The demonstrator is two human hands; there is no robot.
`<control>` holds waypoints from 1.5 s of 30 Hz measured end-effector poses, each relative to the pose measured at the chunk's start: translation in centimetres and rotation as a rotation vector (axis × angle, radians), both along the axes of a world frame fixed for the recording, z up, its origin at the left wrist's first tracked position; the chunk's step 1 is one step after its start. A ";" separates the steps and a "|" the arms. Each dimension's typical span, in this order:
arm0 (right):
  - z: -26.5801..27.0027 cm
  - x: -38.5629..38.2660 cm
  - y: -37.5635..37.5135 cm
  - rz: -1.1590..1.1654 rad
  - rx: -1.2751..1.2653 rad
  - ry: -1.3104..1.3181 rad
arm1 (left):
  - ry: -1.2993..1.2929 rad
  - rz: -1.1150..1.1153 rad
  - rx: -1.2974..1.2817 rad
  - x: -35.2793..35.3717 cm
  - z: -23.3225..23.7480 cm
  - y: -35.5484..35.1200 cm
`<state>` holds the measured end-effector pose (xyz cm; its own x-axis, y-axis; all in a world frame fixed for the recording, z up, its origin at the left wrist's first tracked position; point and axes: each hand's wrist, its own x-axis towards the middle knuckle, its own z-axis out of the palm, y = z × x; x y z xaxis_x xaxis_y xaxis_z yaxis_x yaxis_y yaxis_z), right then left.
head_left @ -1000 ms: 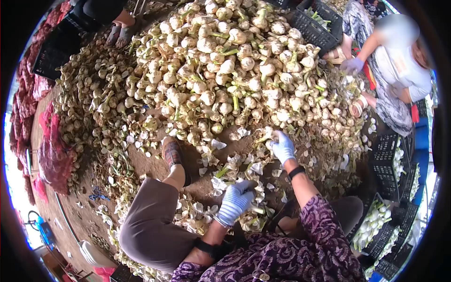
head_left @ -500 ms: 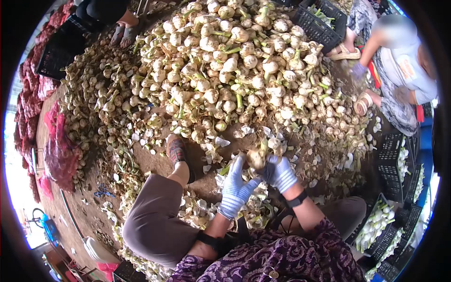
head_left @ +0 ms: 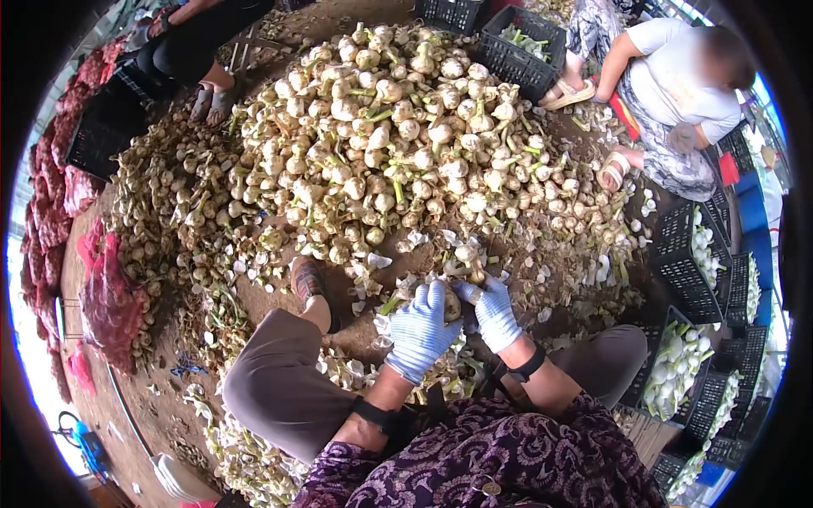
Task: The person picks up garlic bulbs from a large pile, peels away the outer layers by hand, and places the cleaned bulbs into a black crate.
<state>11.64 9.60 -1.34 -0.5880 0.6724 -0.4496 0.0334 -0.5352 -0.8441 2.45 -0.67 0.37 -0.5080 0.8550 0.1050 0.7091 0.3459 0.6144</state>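
Observation:
My left hand [head_left: 423, 332], in a pale blue striped glove, curls its fingers round a garlic bulb [head_left: 451, 303] with dirty outer skin. From the other side my right hand [head_left: 494, 311], gloved alike with darkened fingertips, closes against the same bulb. Part of the bulb is hidden behind the fingers, and whether anything else is in the right hand cannot be made out. Just beyond the hands lies a large heap of garlic bulbs [head_left: 381, 135] with stems. Loose peeled skins [head_left: 339, 366] lie below the hands, between my legs.
Black crates of cleaned white bulbs [head_left: 677, 364] stand at the right. A co-worker [head_left: 677, 76] sits at the upper right beside another black crate [head_left: 522, 52]. Someone's feet [head_left: 212, 102] show at the upper left. A red mesh sack [head_left: 110, 296] lies at the left.
The view has shifted slightly. My left hand has turned, back upward, and closed round the bulb, which sits lower between both hands. The co-worker's arm has moved and the body leans back.

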 end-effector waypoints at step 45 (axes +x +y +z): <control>3.1 3.6 0.9 0.352 0.912 -0.076 | -1.703 0.059 0.403 -1.6 2.1 -1.6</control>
<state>15.25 10.53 1.78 -0.8126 0.5723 0.1104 0.1374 0.3723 -0.9179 0.89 -2.25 2.43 -0.2941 0.8898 -0.3489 -0.7675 -0.0024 0.6410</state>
